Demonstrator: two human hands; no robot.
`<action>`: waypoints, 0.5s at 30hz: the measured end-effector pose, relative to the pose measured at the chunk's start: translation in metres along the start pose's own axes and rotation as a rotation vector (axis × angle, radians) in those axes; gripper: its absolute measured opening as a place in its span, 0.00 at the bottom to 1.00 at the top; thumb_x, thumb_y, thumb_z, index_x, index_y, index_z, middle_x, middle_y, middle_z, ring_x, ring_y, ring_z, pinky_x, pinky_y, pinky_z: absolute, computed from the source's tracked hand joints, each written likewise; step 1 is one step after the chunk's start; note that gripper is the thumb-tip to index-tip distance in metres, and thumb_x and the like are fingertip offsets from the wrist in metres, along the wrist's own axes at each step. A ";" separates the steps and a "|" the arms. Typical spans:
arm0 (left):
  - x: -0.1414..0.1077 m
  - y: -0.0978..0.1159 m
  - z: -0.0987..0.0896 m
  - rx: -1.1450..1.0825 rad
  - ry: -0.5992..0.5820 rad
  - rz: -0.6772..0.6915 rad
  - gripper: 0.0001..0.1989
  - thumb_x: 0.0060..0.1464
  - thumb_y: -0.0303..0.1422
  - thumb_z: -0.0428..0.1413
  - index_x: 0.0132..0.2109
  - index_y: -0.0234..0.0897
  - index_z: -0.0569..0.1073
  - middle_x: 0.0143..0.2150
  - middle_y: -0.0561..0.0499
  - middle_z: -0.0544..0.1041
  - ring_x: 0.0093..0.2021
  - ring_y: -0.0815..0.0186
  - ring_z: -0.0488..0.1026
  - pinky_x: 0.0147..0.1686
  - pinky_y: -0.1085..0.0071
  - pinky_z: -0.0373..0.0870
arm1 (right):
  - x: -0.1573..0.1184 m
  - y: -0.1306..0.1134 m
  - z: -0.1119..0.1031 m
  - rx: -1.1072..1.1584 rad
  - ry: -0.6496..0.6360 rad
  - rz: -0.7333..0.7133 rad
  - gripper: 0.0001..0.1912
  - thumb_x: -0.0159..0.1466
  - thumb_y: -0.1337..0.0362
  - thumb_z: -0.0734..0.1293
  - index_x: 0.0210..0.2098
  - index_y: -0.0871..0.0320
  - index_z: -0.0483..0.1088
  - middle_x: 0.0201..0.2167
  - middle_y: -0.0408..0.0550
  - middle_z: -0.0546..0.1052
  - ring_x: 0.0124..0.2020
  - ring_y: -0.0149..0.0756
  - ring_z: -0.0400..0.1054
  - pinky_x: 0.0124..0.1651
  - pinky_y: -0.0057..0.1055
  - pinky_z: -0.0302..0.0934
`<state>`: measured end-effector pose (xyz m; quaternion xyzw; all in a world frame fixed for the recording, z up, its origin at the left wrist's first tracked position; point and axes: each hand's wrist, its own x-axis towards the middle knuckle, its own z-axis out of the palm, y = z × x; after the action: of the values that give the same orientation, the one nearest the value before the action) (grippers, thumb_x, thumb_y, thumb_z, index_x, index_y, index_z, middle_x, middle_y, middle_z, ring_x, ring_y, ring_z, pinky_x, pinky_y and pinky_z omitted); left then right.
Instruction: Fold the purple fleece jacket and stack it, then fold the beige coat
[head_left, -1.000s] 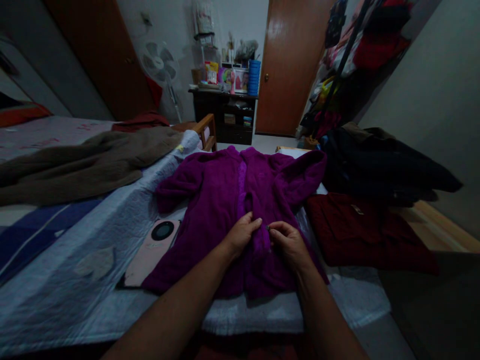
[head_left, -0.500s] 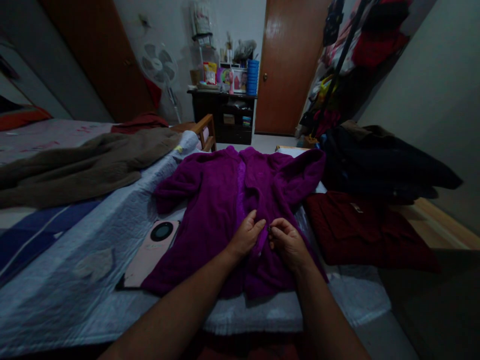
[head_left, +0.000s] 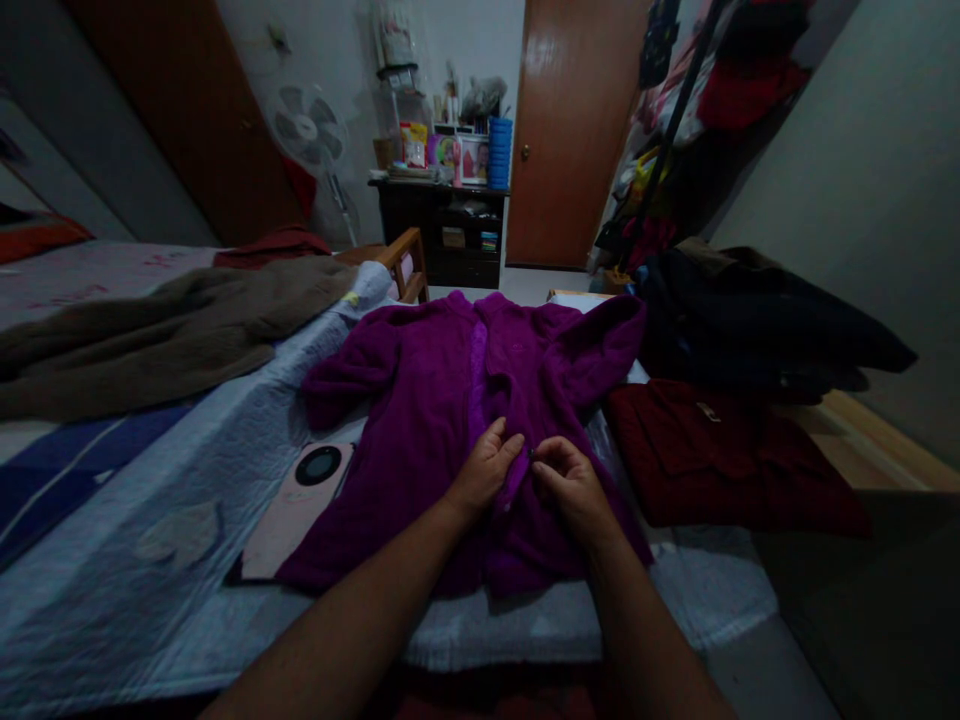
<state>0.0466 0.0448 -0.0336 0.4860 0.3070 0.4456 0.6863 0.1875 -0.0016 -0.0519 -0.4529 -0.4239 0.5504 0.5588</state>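
A purple fleece jacket [head_left: 420, 430] lies spread out, front up, its collar pointing away from me and its front parted down the middle. My left hand [head_left: 484, 468] is closed on the edge of the right-hand front panel, thumb on top. Close beside it, my right hand [head_left: 568, 482] pinches a small dark zipper pull [head_left: 532, 454] on that same edge between thumb and fingertips. The lower end of the panel edge hangs loosely folded below both hands. Fingers under the cloth are hidden.
Left of the jacket lies a pink tablet-like case with a dark round disc [head_left: 317, 465] on the pale quilted bedding [head_left: 187, 620]. Brown trousers [head_left: 180, 320] lie farther left. At right are folded dark red clothing [head_left: 727, 460] and a dark clothes pile [head_left: 772, 320].
The view has shifted slightly, moving everything a little to the left. My right hand has drawn marginally closer to the left one; both keep their grip on the jacket edge.
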 end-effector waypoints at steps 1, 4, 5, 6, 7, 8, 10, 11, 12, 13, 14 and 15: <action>0.000 0.000 0.000 0.009 0.016 -0.001 0.23 0.53 0.43 0.60 0.52 0.35 0.69 0.45 0.46 0.77 0.48 0.62 0.72 0.48 0.69 0.67 | 0.000 0.000 0.000 -0.016 0.006 -0.001 0.12 0.54 0.60 0.72 0.34 0.55 0.67 0.24 0.36 0.66 0.21 0.24 0.58 0.22 0.22 0.52; 0.001 -0.002 -0.001 0.023 0.030 0.001 0.23 0.52 0.43 0.60 0.51 0.34 0.69 0.45 0.46 0.77 0.46 0.63 0.72 0.48 0.69 0.66 | 0.000 -0.001 -0.001 -0.040 0.020 -0.009 0.11 0.55 0.60 0.71 0.33 0.55 0.67 0.22 0.36 0.66 0.21 0.26 0.59 0.24 0.23 0.53; 0.002 -0.002 -0.001 0.026 0.022 0.001 0.22 0.53 0.43 0.60 0.50 0.34 0.69 0.44 0.47 0.77 0.44 0.64 0.72 0.47 0.69 0.66 | 0.000 -0.001 -0.001 -0.037 0.020 -0.012 0.10 0.55 0.59 0.71 0.33 0.55 0.66 0.22 0.37 0.67 0.21 0.26 0.60 0.24 0.24 0.54; 0.002 -0.002 -0.001 0.028 0.010 0.002 0.21 0.53 0.43 0.59 0.49 0.35 0.69 0.43 0.48 0.76 0.42 0.65 0.72 0.46 0.70 0.67 | -0.001 -0.002 -0.001 -0.031 0.016 -0.013 0.10 0.56 0.59 0.70 0.33 0.55 0.66 0.23 0.37 0.67 0.21 0.27 0.61 0.24 0.24 0.55; 0.001 -0.002 -0.001 0.031 0.000 0.006 0.19 0.54 0.42 0.59 0.48 0.35 0.69 0.42 0.49 0.76 0.40 0.66 0.72 0.44 0.70 0.67 | -0.001 -0.002 -0.001 -0.022 0.007 -0.011 0.10 0.56 0.59 0.70 0.33 0.54 0.66 0.23 0.37 0.68 0.21 0.27 0.61 0.24 0.24 0.55; 0.001 -0.002 -0.001 0.034 -0.005 0.013 0.17 0.55 0.42 0.58 0.46 0.35 0.69 0.40 0.50 0.76 0.39 0.67 0.71 0.44 0.70 0.66 | -0.001 -0.002 -0.001 -0.015 -0.003 -0.007 0.10 0.56 0.58 0.70 0.33 0.54 0.66 0.23 0.37 0.68 0.21 0.26 0.61 0.24 0.24 0.55; 0.000 -0.001 -0.001 0.044 0.002 0.034 0.15 0.56 0.41 0.58 0.45 0.35 0.68 0.39 0.51 0.74 0.38 0.68 0.70 0.43 0.71 0.66 | -0.002 -0.002 0.000 -0.020 -0.019 0.001 0.11 0.57 0.57 0.70 0.34 0.55 0.67 0.23 0.37 0.68 0.21 0.26 0.60 0.24 0.24 0.54; 0.000 -0.001 -0.001 0.051 0.007 0.042 0.14 0.56 0.40 0.58 0.44 0.35 0.69 0.38 0.51 0.74 0.39 0.68 0.70 0.43 0.71 0.66 | -0.002 -0.002 0.000 -0.032 -0.023 0.003 0.11 0.57 0.57 0.70 0.34 0.55 0.67 0.22 0.37 0.67 0.21 0.26 0.60 0.25 0.24 0.54; -0.001 -0.001 -0.001 0.057 0.011 0.047 0.14 0.55 0.39 0.58 0.43 0.35 0.69 0.38 0.52 0.74 0.39 0.68 0.69 0.43 0.71 0.66 | -0.002 -0.002 0.000 -0.045 -0.024 0.006 0.11 0.56 0.57 0.70 0.34 0.55 0.67 0.22 0.37 0.67 0.21 0.26 0.60 0.25 0.24 0.54; -0.001 0.000 -0.001 0.062 0.016 0.050 0.14 0.55 0.39 0.59 0.43 0.35 0.69 0.37 0.52 0.73 0.39 0.68 0.69 0.42 0.72 0.66 | -0.002 -0.002 0.000 -0.059 -0.028 0.008 0.12 0.57 0.56 0.71 0.34 0.55 0.68 0.21 0.37 0.67 0.21 0.26 0.59 0.25 0.24 0.54; -0.001 0.000 -0.001 0.066 0.021 0.051 0.13 0.55 0.39 0.59 0.42 0.35 0.69 0.37 0.52 0.73 0.39 0.68 0.69 0.41 0.72 0.65 | -0.003 -0.002 0.001 -0.072 -0.032 0.010 0.12 0.57 0.56 0.70 0.33 0.56 0.67 0.21 0.37 0.66 0.22 0.26 0.58 0.25 0.24 0.53; -0.001 0.000 -0.001 0.068 0.024 0.051 0.13 0.54 0.39 0.59 0.42 0.35 0.69 0.37 0.52 0.73 0.38 0.68 0.69 0.41 0.72 0.65 | -0.003 -0.002 0.001 -0.082 -0.038 0.013 0.12 0.58 0.56 0.70 0.33 0.56 0.67 0.21 0.37 0.66 0.22 0.26 0.57 0.25 0.24 0.51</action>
<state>0.0451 0.0443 -0.0345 0.5112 0.3178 0.4579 0.6542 0.1873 -0.0048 -0.0494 -0.4678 -0.4537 0.5445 0.5281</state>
